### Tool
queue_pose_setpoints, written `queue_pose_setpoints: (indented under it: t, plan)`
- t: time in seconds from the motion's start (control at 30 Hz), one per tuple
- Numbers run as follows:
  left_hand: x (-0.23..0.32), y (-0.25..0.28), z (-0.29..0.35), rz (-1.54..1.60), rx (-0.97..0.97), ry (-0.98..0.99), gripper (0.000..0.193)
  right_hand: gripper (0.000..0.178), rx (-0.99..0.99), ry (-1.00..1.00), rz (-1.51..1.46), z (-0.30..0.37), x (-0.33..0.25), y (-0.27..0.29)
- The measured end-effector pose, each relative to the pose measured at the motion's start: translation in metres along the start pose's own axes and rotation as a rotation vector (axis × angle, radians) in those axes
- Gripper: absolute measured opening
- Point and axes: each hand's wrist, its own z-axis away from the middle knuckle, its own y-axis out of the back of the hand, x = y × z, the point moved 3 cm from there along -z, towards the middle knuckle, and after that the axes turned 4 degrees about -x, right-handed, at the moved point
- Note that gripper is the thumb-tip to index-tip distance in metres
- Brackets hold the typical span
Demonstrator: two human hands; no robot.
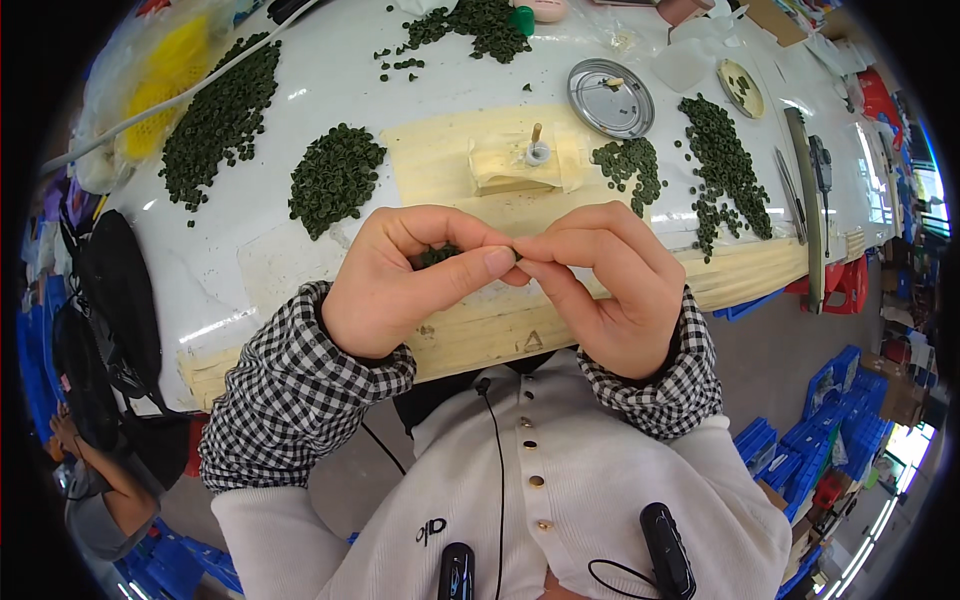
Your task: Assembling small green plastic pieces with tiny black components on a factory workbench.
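My left hand (395,275) and my right hand (615,280) meet fingertip to fingertip over the table's near edge. Both are closed in a pinch on one small dark green round piece (517,255), mostly covered by the fingertips. More dark green pieces (437,256) show inside the curl of my left fingers; whether they rest in the palm or on the table, I cannot tell. Just beyond my hands stands a block wrapped in cream tape (510,170), with a white collar and a thin upright brass-coloured pin (537,135) on top.
Heaps of similar green pieces lie left (337,178), far left (225,120), at the back (480,28) and right (725,165). A round metal lid (611,98) sits behind the block. Tweezers (790,195) and a screwdriver (822,165) lie at right. A black bag (118,300) hangs at left.
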Motion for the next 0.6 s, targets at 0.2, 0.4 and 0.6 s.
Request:
queue_pose_setpoints:
  t: [0.2, 0.4, 0.6]
  plan:
    - [-0.0032, 0.0005, -0.0005, -0.05, 0.02, -0.028, 0.012, 0.016, -0.006, -0.022, -0.028, -0.0008, 0.0009, -0.0006]
    - [0.0014, 0.0006, -0.0005, -0.073, 0.006, 0.003, 0.012, 0.017, -0.018, -0.059, -0.105, 0.0011, 0.005, -0.0012]
    - [-0.0027, 0.0016, -0.0012, -0.074, 0.011, -0.022, 0.011, 0.019, -0.042, -0.07, -0.112, 0.0011, 0.0055, -0.0011]
